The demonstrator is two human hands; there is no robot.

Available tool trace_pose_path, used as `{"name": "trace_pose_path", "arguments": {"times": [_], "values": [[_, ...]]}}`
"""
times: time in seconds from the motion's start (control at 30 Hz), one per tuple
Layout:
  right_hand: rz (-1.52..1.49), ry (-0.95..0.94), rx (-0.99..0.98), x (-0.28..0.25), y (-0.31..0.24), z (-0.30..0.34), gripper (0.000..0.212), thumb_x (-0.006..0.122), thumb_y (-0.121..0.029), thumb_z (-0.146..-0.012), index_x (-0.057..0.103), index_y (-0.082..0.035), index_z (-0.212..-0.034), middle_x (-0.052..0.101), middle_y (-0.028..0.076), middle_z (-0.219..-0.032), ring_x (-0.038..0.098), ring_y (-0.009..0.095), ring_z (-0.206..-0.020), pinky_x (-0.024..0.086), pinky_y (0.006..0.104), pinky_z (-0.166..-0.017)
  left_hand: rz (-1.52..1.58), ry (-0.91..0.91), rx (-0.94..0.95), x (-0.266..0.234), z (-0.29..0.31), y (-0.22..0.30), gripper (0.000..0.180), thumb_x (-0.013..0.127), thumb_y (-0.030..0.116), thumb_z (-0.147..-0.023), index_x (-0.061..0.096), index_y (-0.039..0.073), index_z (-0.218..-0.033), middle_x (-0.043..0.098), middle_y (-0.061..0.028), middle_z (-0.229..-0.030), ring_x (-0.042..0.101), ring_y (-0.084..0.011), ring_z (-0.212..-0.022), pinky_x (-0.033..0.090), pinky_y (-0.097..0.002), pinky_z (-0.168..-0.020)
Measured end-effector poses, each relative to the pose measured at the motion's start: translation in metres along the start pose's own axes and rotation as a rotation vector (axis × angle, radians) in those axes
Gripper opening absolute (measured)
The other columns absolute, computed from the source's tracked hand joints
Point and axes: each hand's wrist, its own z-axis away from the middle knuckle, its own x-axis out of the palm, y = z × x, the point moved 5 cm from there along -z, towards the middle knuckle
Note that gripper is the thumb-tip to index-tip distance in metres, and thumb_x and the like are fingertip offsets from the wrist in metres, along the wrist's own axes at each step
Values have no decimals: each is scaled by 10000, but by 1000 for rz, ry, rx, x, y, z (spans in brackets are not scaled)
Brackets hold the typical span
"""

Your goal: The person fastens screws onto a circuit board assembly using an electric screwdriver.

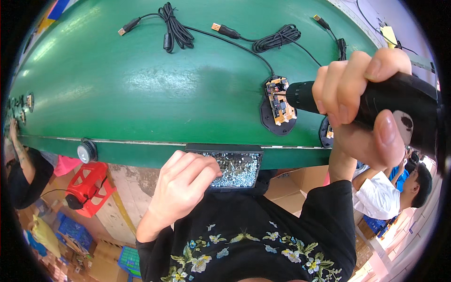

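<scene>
My right hand (pixel 350 91) is wrapped round a black electric screwdriver (pixel 387 101), held almost level. Its thin bit reaches over an orange-brown circuit board (pixel 283 109) that sits in a black computer mouse base (pixel 277 128). From here I cannot tell whether the bit touches a screw. Over a black-rimmed tray (pixel 225 147) of small silvery screws (pixel 238 171) is my left hand (pixel 181 185). Its fingers are curled together at the tray's left part. The fingertips are partly hidden, so whatever they pinch does not show.
Coiled black USB cables (pixel 176 35) lie across the green table (pixel 141 94). Another mouse base (pixel 325 136) is partly behind my right wrist. A red stool (pixel 89 188) stands below the table edge at left. Other people sit at far left and right (pixel 383 195).
</scene>
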Motion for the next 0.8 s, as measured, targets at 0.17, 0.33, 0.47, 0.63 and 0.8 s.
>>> {"name": "trace_pose_path", "arguments": {"times": [0.17, 0.33, 0.47, 0.63, 0.8], "values": [[-19, -5, 15, 1, 3, 1, 394, 642, -319, -907, 450, -51, -1123, 507, 38, -705, 470, 141, -539, 412, 322, -546, 43, 51, 47, 0, -6, 4, 250, 701, 15, -708, 692, 35, -957, 700, -58, -969, 671, -233, -872, 509, -359, -751], [-26, -167, 158, -4, 14, 2, 379, 653, -294, -912, 463, -44, -1124, 500, 31, -705, 467, 137, -547, 409, 321, -549, 106, 69, 47, 3, -11, 3, 292, 696, -30, -692, 699, 29, -978, 705, -76, -959, 680, -262, -873, 513, -369, -746], [0, -94, -30, 2, -1, -3, 469, 636, -299, -896, 476, -19, -1237, 508, 32, -729, 470, 139, -563, 406, 316, -557, 132, 55, 20, 9, -12, 3, 293, 693, -51, -701, 701, 21, -985, 711, -89, -931, 689, -263, -867, 513, -374, -738], [-13, -121, -158, -23, -52, 11, 498, 792, -392, -817, 650, -53, -1152, 631, -2, -653, 615, 139, -523, 534, 239, -512, 145, 95, -35, 15, -16, 5, 262, 760, -52, -678, 735, 15, -930, 738, -82, -892, 718, -257, -811, 522, -351, -703], [-234, -248, -159, -9, -51, 10, 430, 793, -333, -836, 661, -34, -1115, 643, 31, -659, 627, 163, -531, 544, 262, -513, 161, 129, 6, 17, -20, 10, 295, 749, -64, -676, 736, 7, -962, 733, -100, -916, 715, -269, -805, 561, -364, -707]]}}
